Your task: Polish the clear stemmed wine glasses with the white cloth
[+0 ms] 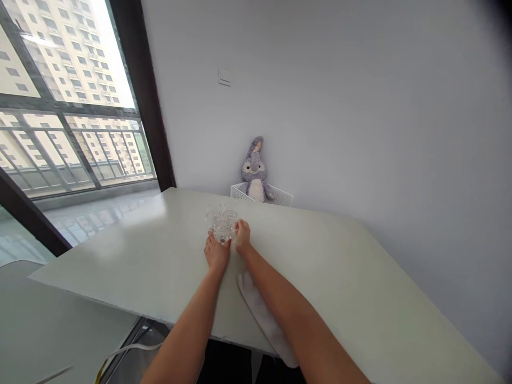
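Several clear glass cups stand close together on the pale table (320, 266). The nearest glass cup (222, 230) is in front, with my left hand (217, 253) curled round its lower part. At the right of the group is another glass cup (230, 215). My right hand (242, 234) is closed at that side, its fingers pinched, seemingly on a cup's handle; the exact grip is too small to make out. A third glass cup (212, 216) sits behind on the left. More clear rims show faintly at the back. Under my right forearm lies a folded white cloth (262, 314).
A white perforated basket (284, 198) holding a grey plush toy (256, 168) stands behind the table's far edge, against the wall. A large dark-framed window (68, 106) is at the left. Below the table's near edge run a white cable (134, 346) and metal legs.
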A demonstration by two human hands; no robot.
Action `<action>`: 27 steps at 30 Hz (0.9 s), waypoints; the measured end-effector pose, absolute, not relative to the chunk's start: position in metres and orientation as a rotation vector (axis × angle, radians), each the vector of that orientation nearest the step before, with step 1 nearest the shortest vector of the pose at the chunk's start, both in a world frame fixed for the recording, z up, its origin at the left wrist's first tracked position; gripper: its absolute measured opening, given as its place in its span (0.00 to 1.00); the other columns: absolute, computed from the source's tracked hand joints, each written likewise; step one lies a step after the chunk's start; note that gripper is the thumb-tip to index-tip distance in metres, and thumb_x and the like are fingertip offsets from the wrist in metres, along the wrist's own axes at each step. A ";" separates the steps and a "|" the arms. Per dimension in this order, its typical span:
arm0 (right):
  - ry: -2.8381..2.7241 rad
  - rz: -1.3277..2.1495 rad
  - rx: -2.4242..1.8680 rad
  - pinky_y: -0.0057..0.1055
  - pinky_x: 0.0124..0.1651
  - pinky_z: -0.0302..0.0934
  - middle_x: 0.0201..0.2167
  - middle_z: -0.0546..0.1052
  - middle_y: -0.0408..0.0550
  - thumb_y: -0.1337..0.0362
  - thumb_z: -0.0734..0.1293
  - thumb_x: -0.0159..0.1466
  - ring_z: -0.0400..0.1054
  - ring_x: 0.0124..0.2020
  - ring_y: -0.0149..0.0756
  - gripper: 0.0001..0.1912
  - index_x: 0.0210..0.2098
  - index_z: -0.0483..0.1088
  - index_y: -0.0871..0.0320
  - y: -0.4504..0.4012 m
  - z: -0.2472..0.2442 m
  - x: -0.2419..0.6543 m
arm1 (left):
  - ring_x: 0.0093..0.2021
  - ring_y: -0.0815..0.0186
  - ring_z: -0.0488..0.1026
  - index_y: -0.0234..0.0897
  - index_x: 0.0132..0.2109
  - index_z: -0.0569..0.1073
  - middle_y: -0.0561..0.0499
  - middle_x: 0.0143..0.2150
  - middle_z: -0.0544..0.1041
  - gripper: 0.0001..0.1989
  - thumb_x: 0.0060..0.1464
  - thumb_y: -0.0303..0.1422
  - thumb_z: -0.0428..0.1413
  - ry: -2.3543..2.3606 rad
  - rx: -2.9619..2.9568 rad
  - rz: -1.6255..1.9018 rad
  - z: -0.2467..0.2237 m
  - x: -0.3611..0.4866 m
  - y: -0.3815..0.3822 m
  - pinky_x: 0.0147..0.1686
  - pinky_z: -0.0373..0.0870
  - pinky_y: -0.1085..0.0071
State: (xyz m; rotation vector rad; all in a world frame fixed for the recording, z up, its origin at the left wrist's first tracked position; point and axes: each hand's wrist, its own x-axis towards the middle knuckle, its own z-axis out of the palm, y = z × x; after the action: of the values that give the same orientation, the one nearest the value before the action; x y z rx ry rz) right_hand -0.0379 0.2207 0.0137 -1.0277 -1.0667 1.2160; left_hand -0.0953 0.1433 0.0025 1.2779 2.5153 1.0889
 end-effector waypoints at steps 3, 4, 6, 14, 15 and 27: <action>-1.119 1.207 -1.085 0.26 0.31 0.59 0.30 0.72 0.45 0.62 0.59 0.54 0.65 0.31 0.31 0.11 0.35 0.65 0.59 0.198 0.023 0.011 | 0.59 0.54 0.55 0.27 0.61 0.45 0.33 0.59 0.57 0.39 0.47 0.40 0.52 2.519 1.250 1.099 0.005 -0.094 0.144 0.55 0.53 0.62; -1.178 1.207 -1.089 0.27 0.32 0.59 0.31 0.73 0.45 0.64 0.60 0.53 0.66 0.31 0.31 0.10 0.34 0.67 0.59 0.185 0.025 0.032 | 0.59 0.54 0.54 0.27 0.61 0.44 0.33 0.59 0.56 0.39 0.47 0.38 0.52 2.503 1.249 1.103 0.005 -0.094 0.143 0.55 0.52 0.62; -1.632 1.103 -1.089 0.30 0.36 0.61 0.33 0.74 0.46 0.66 0.57 0.56 0.67 0.32 0.32 0.11 0.35 0.68 0.59 0.148 0.029 0.078 | 0.61 0.54 0.51 0.25 0.61 0.44 0.33 0.61 0.53 0.39 0.46 0.34 0.52 2.451 1.257 1.118 0.007 -0.093 0.141 0.57 0.50 0.62; -2.813 0.622 -0.805 0.39 0.63 0.33 0.63 0.45 0.49 0.59 0.52 0.64 0.34 0.64 0.38 0.26 0.61 0.47 0.60 0.015 0.028 0.174 | 0.64 0.55 0.41 0.19 0.61 0.41 0.32 0.64 0.44 0.42 0.41 0.26 0.51 2.316 1.247 1.184 0.011 -0.096 0.127 0.60 0.42 0.64; -2.837 0.587 -0.812 0.39 0.63 0.32 0.64 0.42 0.49 0.58 0.51 0.65 0.32 0.64 0.38 0.27 0.62 0.44 0.59 0.018 0.027 0.172 | 0.64 0.55 0.40 0.17 0.61 0.41 0.31 0.63 0.44 0.41 0.41 0.25 0.51 2.308 1.232 1.200 0.012 -0.096 0.124 0.60 0.42 0.64; -2.760 0.319 -1.202 0.42 0.61 0.36 0.63 0.46 0.50 0.49 0.47 0.64 0.37 0.63 0.42 0.30 0.61 0.48 0.55 0.230 0.008 0.119 | 0.28 0.66 0.68 0.38 0.60 0.50 0.52 0.33 0.68 0.31 0.50 0.40 0.45 2.022 1.476 1.344 -0.002 -0.037 0.007 0.32 0.67 0.68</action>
State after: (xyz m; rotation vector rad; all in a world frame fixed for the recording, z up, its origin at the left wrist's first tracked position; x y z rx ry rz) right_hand 0.1189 0.2298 0.0077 -1.2015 -2.7605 0.3186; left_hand -0.0370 0.0069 -0.0021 1.4763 2.0215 1.3439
